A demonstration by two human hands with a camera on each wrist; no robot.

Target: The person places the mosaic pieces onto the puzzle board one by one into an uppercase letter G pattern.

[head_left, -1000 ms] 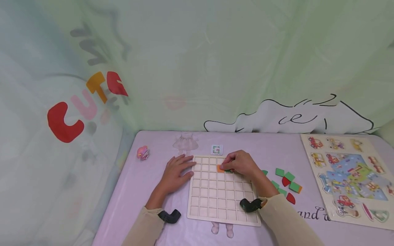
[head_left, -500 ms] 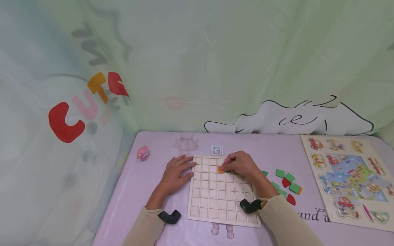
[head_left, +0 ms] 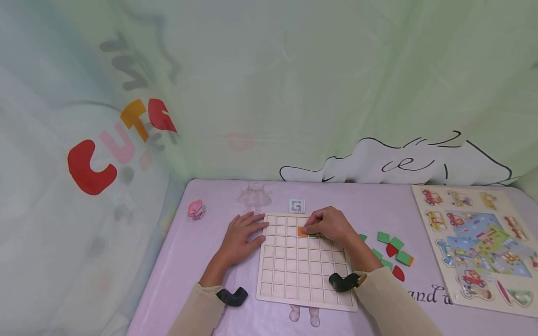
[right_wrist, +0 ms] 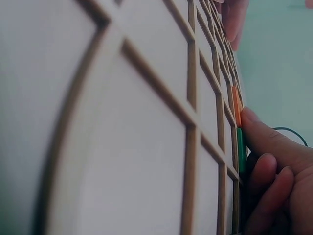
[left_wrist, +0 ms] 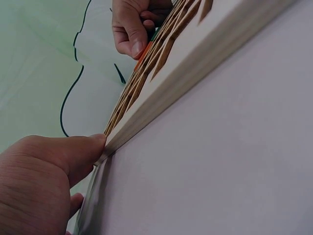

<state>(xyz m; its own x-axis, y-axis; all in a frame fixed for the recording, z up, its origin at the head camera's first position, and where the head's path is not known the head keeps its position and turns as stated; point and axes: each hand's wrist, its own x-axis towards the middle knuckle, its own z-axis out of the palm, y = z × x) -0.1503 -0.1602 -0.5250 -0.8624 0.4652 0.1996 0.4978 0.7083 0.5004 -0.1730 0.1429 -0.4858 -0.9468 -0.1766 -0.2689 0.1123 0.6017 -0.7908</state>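
Observation:
A pale wooden grid board (head_left: 290, 266) lies in front of the person. Along its left edge rests the left hand (head_left: 241, 238), fingers extended; in the left wrist view its thumb (left_wrist: 88, 148) touches the board's rim. The right hand (head_left: 331, 225) is over the upper right of the grid, fingers curled. Its thumb and fingers pinch at an orange tile (head_left: 301, 232) lying in a cell. Right beside that sits a green tile (right_wrist: 241, 149), mostly covered by the hand in the head view. The right wrist view shows the thumb tip against the orange tile (right_wrist: 236, 105).
Loose green, red and orange pieces (head_left: 395, 249) lie right of the board. A small pattern card (head_left: 296, 206) is just behind it. A pink figurine (head_left: 195, 209) stands at the back left, and a picture puzzle board (head_left: 479, 247) lies at the far right.

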